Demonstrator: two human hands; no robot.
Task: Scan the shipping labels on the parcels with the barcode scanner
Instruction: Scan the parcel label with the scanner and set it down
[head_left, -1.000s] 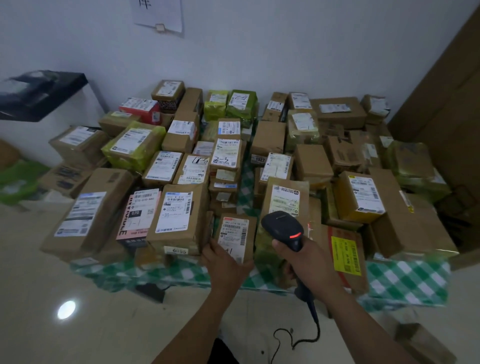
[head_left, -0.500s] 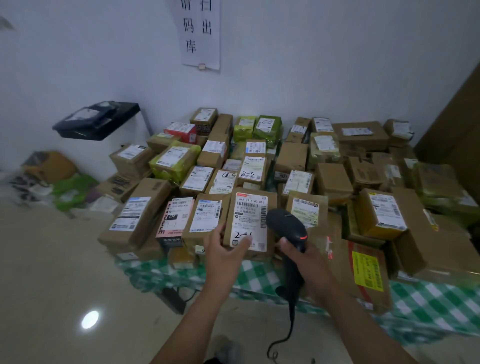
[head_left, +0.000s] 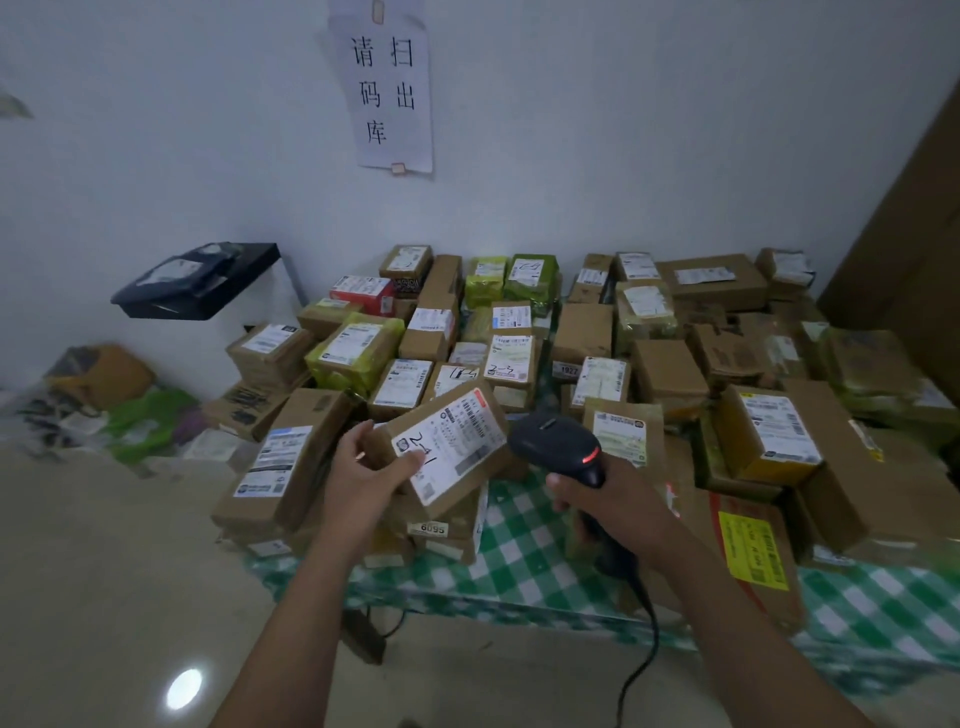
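Left hand (head_left: 371, 475) has a brown cardboard parcel (head_left: 470, 470) up off the pile and tilted, fingers (head_left: 357, 441) curled round its near left end and the thumb lying on a corner of the white shipping label (head_left: 452, 441). The label faces up, with "2-41" handwritten across it. Right hand (head_left: 608, 506) grips the handle of the black barcode scanner (head_left: 558, 441), fingers (head_left: 562, 496) wrapped round it. A red light glows on top of the scanner's head, which sits just beside the parcel's right end. Its black cable (head_left: 644, 639) hangs down toward the floor. The parcel is held over the front of the worktop (head_left: 519, 545), which has a green-and-white checked cloth and is crowded with other parcels (head_left: 670, 369), many label-up. On the wall behind hangs a paper sign (head_left: 392, 88).
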